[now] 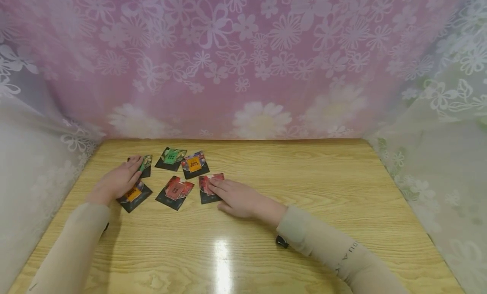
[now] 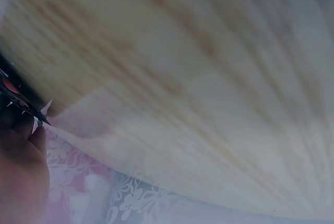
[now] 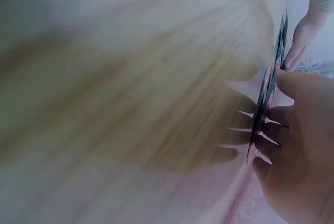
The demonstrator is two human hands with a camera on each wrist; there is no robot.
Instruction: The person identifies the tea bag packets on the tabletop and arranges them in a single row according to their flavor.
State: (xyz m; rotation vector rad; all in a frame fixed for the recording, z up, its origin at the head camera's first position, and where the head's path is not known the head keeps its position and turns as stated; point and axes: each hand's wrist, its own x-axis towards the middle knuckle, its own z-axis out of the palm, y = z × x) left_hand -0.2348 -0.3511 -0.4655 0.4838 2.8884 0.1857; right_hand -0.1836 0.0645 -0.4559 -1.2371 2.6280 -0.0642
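Small flat square packets with dark lower parts and coloured labels lie on the wooden table in the head view. My left hand [image 1: 118, 182] rests over a green-labelled packet [image 1: 146, 165] at the far left, covering part of it. Just under that hand's edge sits an orange-labelled packet [image 1: 134, 196]. With its fingers extended, my right hand [image 1: 240, 197] touches a red-labelled packet [image 1: 207, 195]. Between the hands lies another red packet [image 1: 175, 192]. Behind it are a second green packet [image 1: 171, 158] and a second orange packet [image 1: 195, 164].
The wooden table [image 1: 304, 171] runs back to a pink flowered curtain [image 1: 258, 66]. White floral cloth [image 1: 452, 159] hangs along the sides. A black wrist-strap part [image 1: 281, 242] shows beneath the right sleeve. Light glares off the front of the tabletop.
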